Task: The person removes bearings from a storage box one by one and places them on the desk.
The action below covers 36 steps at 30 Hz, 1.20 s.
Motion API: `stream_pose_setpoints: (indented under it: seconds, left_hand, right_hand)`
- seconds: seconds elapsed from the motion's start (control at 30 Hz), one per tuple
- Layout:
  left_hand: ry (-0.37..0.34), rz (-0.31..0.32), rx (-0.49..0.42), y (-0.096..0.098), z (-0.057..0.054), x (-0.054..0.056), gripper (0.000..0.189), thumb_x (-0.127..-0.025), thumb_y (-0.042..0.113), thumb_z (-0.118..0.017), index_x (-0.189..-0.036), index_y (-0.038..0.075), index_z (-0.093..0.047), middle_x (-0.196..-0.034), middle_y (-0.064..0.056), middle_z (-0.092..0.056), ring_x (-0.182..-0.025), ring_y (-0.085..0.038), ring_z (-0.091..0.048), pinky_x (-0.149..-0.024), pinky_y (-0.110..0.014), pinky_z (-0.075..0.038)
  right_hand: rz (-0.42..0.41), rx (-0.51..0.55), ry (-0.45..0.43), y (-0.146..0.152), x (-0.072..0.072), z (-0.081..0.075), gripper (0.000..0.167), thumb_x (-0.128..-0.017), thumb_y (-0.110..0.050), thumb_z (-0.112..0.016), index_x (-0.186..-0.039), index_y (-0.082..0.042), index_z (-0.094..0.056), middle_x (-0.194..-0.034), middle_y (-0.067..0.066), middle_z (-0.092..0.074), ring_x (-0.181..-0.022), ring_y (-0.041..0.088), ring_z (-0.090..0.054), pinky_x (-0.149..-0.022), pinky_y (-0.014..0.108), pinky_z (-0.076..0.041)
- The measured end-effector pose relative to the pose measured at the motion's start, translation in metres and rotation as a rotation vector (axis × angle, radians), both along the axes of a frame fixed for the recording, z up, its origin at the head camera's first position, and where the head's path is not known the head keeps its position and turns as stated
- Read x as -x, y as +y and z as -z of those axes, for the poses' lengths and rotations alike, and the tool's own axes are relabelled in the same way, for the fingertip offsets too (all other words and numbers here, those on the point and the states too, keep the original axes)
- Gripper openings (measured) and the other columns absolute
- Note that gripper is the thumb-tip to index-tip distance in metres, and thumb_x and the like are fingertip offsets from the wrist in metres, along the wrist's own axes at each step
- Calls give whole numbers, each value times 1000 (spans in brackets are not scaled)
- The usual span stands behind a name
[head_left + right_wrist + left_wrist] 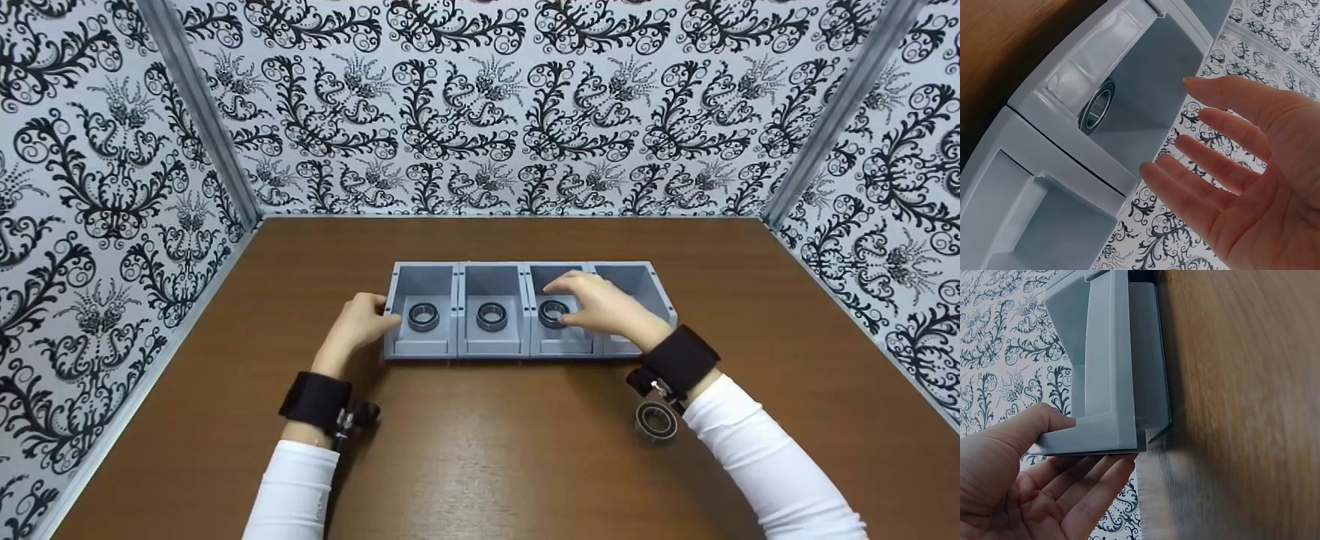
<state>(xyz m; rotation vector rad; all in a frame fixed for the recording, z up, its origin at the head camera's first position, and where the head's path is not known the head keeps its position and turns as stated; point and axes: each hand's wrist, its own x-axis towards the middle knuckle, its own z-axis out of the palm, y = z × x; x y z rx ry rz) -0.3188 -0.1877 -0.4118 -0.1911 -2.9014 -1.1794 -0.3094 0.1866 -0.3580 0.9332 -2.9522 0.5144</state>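
A row of joined grey bins (pixel 427 349) stands on the table. My left hand (pixel 360 322) grips its left end wall, thumb over the rim and fingers along the outside, as the left wrist view shows. One ball bearing (pixel 424 328) lies in the leftmost bin and a second bearing (pixel 492 328) in the bin beside it. Over the third bin hovers my right hand (pixel 604 304), its fingers spread and holding nothing. A third bearing (pixel 1088 121) lies in that bin, below the thumb. My right hand partly covers the rightmost bin.
Another bearing (pixel 643 426) sits on the brown wooden table (pixel 465 465), close to my right wrist strap (pixel 681 361). Patterned panels (pixel 480 112) with grey corner posts enclose the back and both sides.
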Motion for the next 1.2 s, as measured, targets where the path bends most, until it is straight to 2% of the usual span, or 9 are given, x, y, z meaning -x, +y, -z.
stream_pose_setpoints:
  seconds: [0.23,0.33,0.5,1.2]
  left_hand:
    - [5,1,5,0,0,-1,13,-82,14,-63,-82,2,-67,-71,-1,-57,-65,-16,-48,-61,-26,-37]
    - [-5,-1,2,0,0,-1,16,-83,15,-63,-87,0,-69,-75,-3,-62,-68,-16,-50,-63,-26,-39]
    - [-25,-10,4,0,-1,0,27,-85,16,-64,-103,-2,-72,-93,-12,-71,-78,-19,-57,-71,-28,-44]
    - [-18,-7,0,1,1,1,21,-84,15,-64,-96,-1,-72,-82,-6,-67,-73,-18,-55,-67,-26,-42]
  right_hand:
    - [-18,-26,-2,-2,9,-1,49,-79,-3,-69,-127,5,-61,-128,23,-62,-122,41,-55,-106,53,-41]
    - [-7,-36,-1,-3,11,-2,48,-80,-3,-69,-126,5,-61,-128,23,-62,-122,41,-55,-105,55,-41]
    - [14,-49,-11,-6,13,-1,47,-81,-3,-69,-127,5,-61,-129,24,-61,-123,41,-54,-107,55,-38]
    - [52,-140,-36,-16,31,12,50,-79,-4,-70,-127,6,-60,-126,25,-61,-121,41,-55,-107,51,-42]
